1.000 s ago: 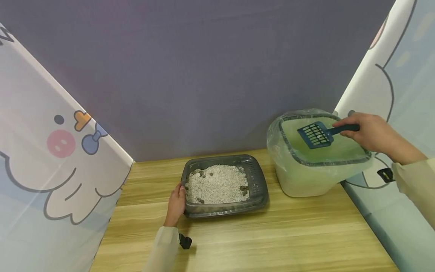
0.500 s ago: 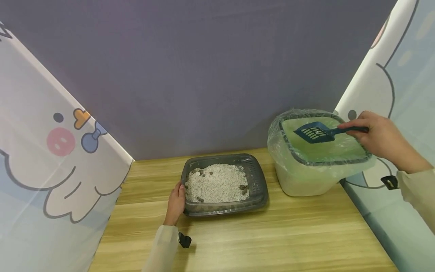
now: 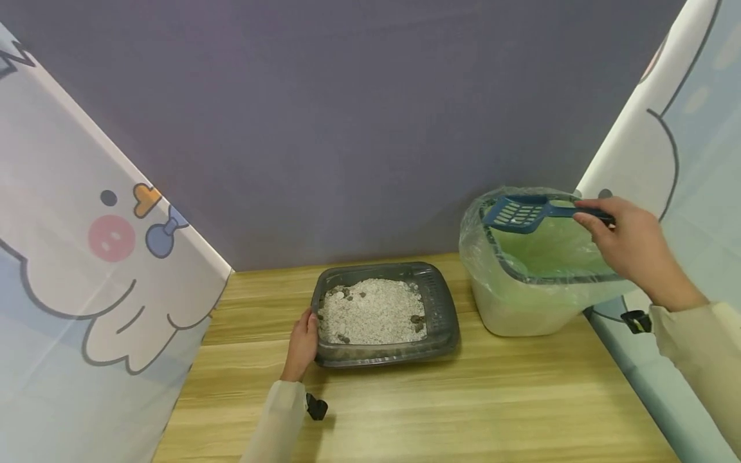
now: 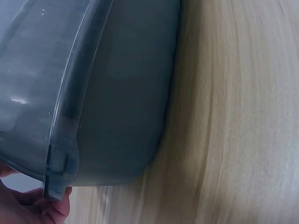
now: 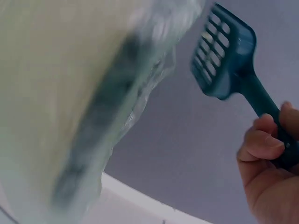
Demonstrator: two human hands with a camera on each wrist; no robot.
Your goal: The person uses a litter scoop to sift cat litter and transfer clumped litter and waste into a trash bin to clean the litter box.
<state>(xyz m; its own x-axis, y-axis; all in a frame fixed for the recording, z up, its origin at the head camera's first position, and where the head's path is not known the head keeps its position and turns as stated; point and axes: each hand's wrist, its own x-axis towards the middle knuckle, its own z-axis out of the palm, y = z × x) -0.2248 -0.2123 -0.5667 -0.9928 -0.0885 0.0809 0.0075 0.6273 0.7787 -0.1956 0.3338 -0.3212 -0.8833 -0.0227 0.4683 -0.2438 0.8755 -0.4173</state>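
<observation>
Scoop [image 3: 539, 212] up at the mouth of the bin [image 3: 515, 315], blade now overlapping the left part of the rim in the head view. Half a second ago the blade lay nearer the middle of the mouth and at another tilt. Reading: the scoop is being turned or shaken over the bin, with work at that side probably unfinished. Blade looks nearly bare (one pale speck, too small to identify).

Right hand [image 3: 628, 241] lies just right of the blade, thumb and fingers closed round the handle, so scoop and hand move together. Right wrist view shows the blade apart from the clear liner [image 3: 477, 257].

Left of the bin, well apart from the scoop: tray [image 3: 442, 315], flat on the tabletop [image 3: 492, 399], holding pale litter [image 3: 373, 315]. Dark clumps [image 3: 417, 319] remain near its edges, suggesting more scooping. Left hand [image 3: 302, 344] grips the tray's left rim, unchanged.
</observation>
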